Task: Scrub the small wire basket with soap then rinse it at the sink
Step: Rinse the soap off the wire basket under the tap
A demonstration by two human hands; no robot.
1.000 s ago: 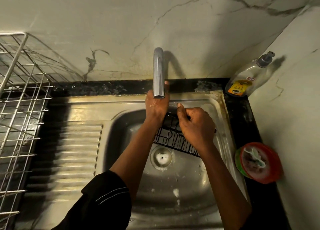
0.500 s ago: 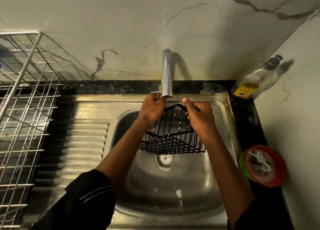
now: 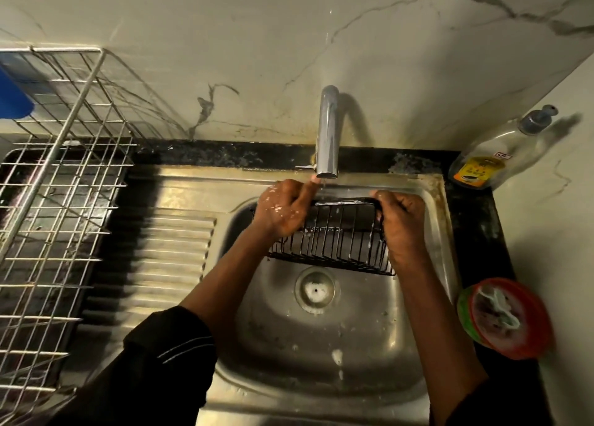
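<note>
**Basket under the tap, a hand gripping each end**

The person is holding the small black wire basket (image 3: 340,236) over the bowl of the steel sink (image 3: 321,348), above and just behind the drain (image 3: 316,289); it is tilting, its top rail sitting right under the mouth of the tap (image 3: 328,130). The left hand (image 3: 283,212) is gripping the basket's left end, fingers curling round the wires, one finger reaching up to just below the spout; white flecks of suds are clinging to the back of that hand. The right hand (image 3: 401,223) is clasping the right end, fingers wrapping over the top rail. Something wet is glinting along that rail, though I cannot tell how much water is coming out of the tap. A dark sleeve (image 3: 167,355) is covering the left forearm.

A soap bottle (image 3: 488,158) with a pump top is leaning in the corner on the black bench (image 3: 475,226), right of the tap; nearer me on the same side, a round red tub (image 3: 508,319) is sitting with a pale scrubber inside. A metal dish rack (image 3: 58,200) is standing left of the ribbed draining board, something blue (image 3: 13,97) showing at its far edge.
</note>
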